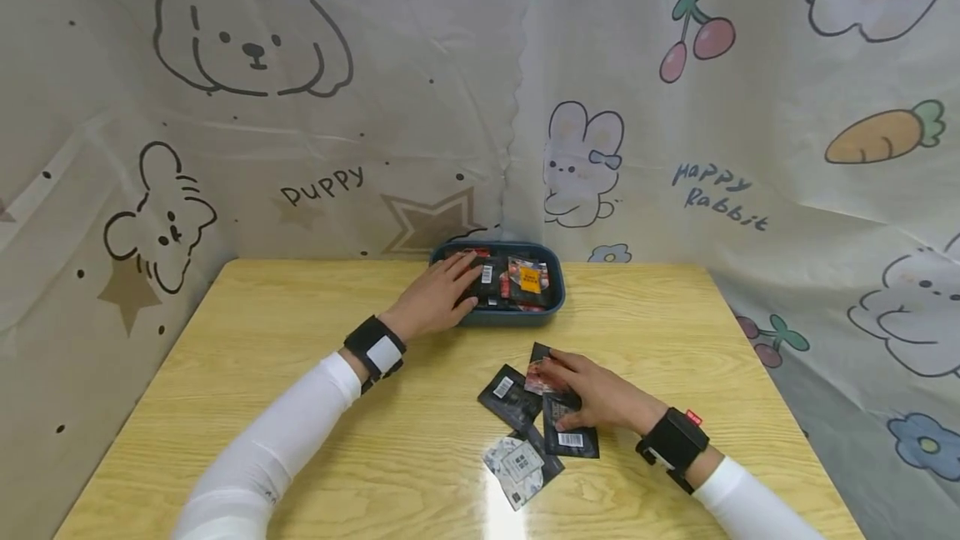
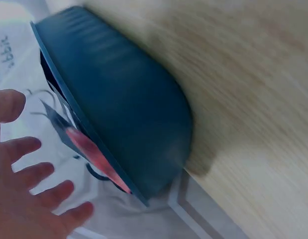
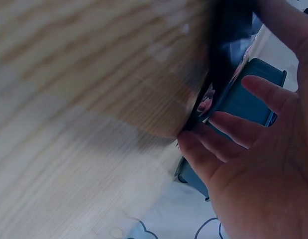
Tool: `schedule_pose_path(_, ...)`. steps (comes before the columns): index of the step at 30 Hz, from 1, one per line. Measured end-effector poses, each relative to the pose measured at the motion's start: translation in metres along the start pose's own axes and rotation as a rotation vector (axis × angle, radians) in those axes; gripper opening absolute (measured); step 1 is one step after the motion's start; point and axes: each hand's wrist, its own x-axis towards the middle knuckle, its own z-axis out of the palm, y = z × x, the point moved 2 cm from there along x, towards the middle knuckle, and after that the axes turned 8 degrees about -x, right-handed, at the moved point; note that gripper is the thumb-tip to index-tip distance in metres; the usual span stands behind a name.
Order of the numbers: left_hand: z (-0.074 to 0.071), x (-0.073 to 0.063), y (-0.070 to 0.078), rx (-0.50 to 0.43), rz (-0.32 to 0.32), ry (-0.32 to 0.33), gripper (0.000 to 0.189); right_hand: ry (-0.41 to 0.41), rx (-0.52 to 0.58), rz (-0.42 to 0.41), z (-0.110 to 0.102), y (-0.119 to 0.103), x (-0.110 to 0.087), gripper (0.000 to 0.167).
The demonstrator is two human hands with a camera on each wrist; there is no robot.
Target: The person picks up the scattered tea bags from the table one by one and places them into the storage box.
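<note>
My left hand (image 1: pixel 438 294) reaches over the left side of a dark blue plastic basin (image 1: pixel 510 318) at the back of the table. In the left wrist view its fingers are spread and apart from the packets poking above the rim. Several small flat packets lie inside, one with an orange label (image 1: pixel 529 278). On the table my right hand (image 1: pixel 603 394) rests over a loose group of packets. Its thumb touches a black packet with a barcode (image 1: pixel 570 438), and its fingers cover part of a red-pictured packet (image 1: pixel 536 377). Beside them lie another black packet (image 1: pixel 506 394) and a white-patterned packet (image 1: pixel 516 467).
The light wood table (image 1: pixel 300 407) ends against a hanging cloth (image 1: pixel 420 107) printed with cartoon animals. The basin stands close to that back edge. Both wrists wear black straps (image 1: pixel 375 348).
</note>
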Motion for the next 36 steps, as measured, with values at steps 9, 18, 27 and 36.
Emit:
schedule_pose_path(9, 0.018, -0.036, 0.062, -0.081, 0.239, -0.109, 0.056, 0.098, -0.048, -0.033, -0.006, -0.006, 0.004, 0.072)
schedule_pose_path(18, 0.050, -0.062, 0.107, -0.108, 0.394, -0.375, 0.059, 0.166, -0.083, -0.066, -0.001, -0.007, 0.010, 0.052)
schedule_pose_path(27, 0.065, -0.094, 0.141, -0.101, 0.514, -0.511, 0.065, 0.224, -0.101, -0.057, -0.011, -0.011, 0.007, 0.036)
schedule_pose_path(36, 0.066, -0.101, 0.147, -0.069, 0.549, -0.450, 0.051, 0.388, -0.070, -0.047, -0.057, -0.011, 0.007, 0.022)
